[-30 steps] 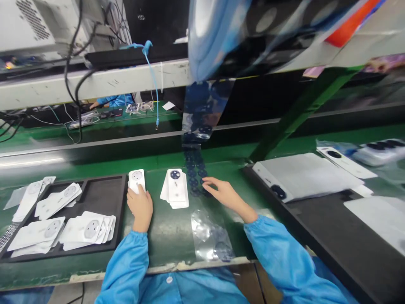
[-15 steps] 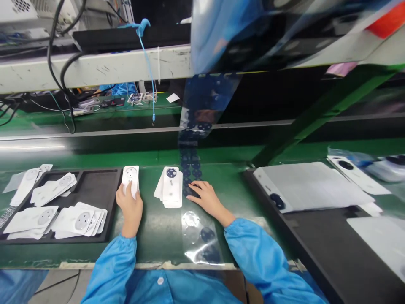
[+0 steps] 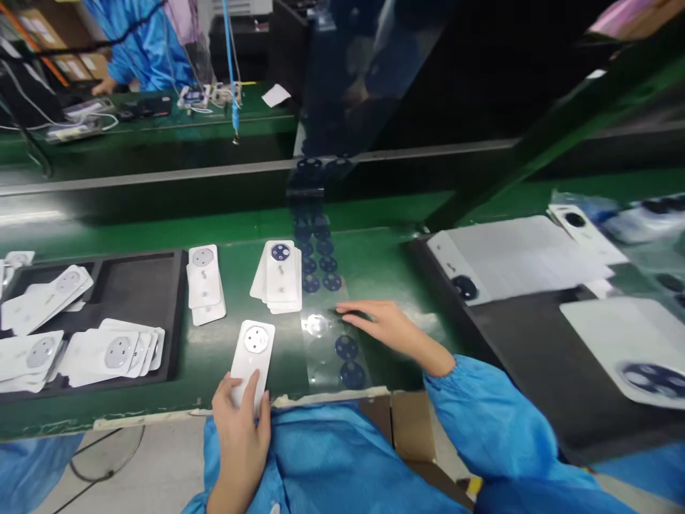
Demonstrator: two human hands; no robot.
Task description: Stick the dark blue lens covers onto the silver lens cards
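Note:
My left hand (image 3: 240,421) grips the lower end of a white phone back cover (image 3: 253,357) near the table's front edge. The cover lies flat or nearly so, its round camera area pale. My right hand (image 3: 382,321) has its fingers stretched out, holding nothing that I can see. Its fingertips are over or beside a clear film strip (image 3: 324,357) bearing dark blue round stickers (image 3: 347,348). Between the hands, farther back, is a small pile of white covers (image 3: 282,278); the top one has a dark blue camera disc. Left of it lie a couple of pale-ringed covers (image 3: 204,282).
A black tray (image 3: 179,314) with several white covers stands at the left. On the right, another black tray (image 3: 514,371) holds larger white panels. A green post (image 3: 481,164) slants behind it. A blue cable (image 3: 234,86) hangs overhead, and a co-worker's blue sleeve (image 3: 155,50) shows beyond.
My left hand has come nearer and to the right with a cover from the left pile. My right hand has shifted toward the film's near end, fingers straighter. The camera view has tilted down.

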